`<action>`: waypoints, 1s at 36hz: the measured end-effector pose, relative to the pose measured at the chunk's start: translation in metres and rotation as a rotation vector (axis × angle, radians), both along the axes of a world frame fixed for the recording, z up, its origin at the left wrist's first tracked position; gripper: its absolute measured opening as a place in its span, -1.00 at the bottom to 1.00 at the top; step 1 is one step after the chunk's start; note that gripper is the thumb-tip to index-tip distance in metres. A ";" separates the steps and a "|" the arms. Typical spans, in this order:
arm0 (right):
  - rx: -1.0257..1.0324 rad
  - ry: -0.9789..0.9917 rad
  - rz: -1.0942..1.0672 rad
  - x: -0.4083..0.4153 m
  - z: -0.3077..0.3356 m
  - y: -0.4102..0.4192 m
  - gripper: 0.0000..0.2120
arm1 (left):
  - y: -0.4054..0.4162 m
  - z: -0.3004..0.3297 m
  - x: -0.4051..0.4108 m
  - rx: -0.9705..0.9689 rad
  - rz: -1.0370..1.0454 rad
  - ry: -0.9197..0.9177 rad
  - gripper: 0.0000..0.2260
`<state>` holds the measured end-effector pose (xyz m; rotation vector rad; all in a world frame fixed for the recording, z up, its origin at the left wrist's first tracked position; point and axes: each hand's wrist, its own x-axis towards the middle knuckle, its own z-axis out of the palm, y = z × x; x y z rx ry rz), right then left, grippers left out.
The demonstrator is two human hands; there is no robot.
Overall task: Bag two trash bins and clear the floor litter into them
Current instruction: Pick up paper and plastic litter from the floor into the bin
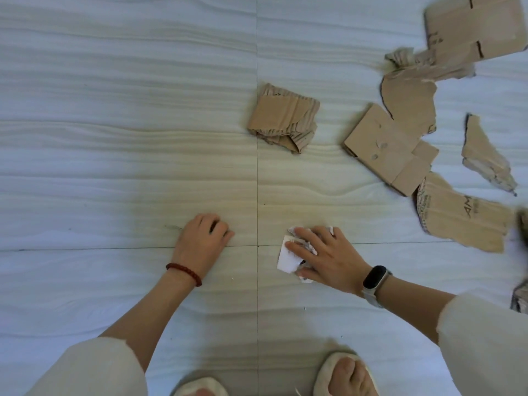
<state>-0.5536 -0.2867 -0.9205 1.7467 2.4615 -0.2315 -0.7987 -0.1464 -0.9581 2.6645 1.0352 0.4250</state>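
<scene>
Right hand [320, 257] is spread flat, fingers pressing on a crumpled white paper [288, 258] on the floor [114, 138]. Left hand [204, 238] is curled on the tile, holding nothing I can see. Torn cardboard pieces [394, 150] lie scattered toward the far right.

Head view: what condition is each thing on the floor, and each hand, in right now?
White paper: crumpled, on the floor under the right hand.
Right hand: fingers spread over the paper.
Left hand: fingers curled, on the floor; nothing visible in it.
Folded cardboard: crumpled, lying alone.
Cardboard pieces: torn, scattered and overlapping at right.
Floor: littered.
</scene>
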 end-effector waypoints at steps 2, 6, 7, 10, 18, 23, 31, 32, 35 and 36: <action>0.018 0.002 -0.023 -0.002 -0.004 -0.007 -0.64 | 0.002 0.004 -0.001 -0.039 0.000 0.017 -0.74; 0.033 0.049 -0.028 -0.011 -0.009 -0.015 -0.75 | 0.006 0.011 -0.003 -0.144 0.046 0.015 -0.74; 0.025 0.075 -0.020 -0.012 -0.008 -0.015 -0.75 | 0.006 0.012 -0.003 -0.158 0.055 0.005 -0.73; -0.083 0.187 -0.094 -0.015 -0.002 -0.012 -0.68 | 0.002 0.017 0.002 -0.179 0.043 -0.029 -0.72; -0.166 0.671 -0.827 -0.023 0.015 -0.003 -0.80 | -0.005 0.038 0.033 -0.238 0.011 -0.082 -0.74; -0.020 0.917 -1.336 0.011 0.045 0.022 -0.83 | -0.006 0.064 0.060 -0.354 0.021 0.018 -0.78; 0.062 1.160 -1.773 0.041 0.176 0.000 -0.83 | -0.029 0.199 0.089 -0.605 0.217 0.069 -0.83; 0.063 1.154 -1.810 0.041 0.197 -0.007 -0.82 | -0.032 0.222 0.092 -0.612 0.197 0.074 -0.83; 0.072 1.120 -1.927 0.045 0.261 -0.028 -0.76 | -0.042 0.298 0.101 -0.624 0.143 0.089 -0.84; 0.070 1.094 -1.943 0.046 0.286 -0.034 -0.78 | -0.045 0.325 0.105 -0.625 0.129 0.084 -0.83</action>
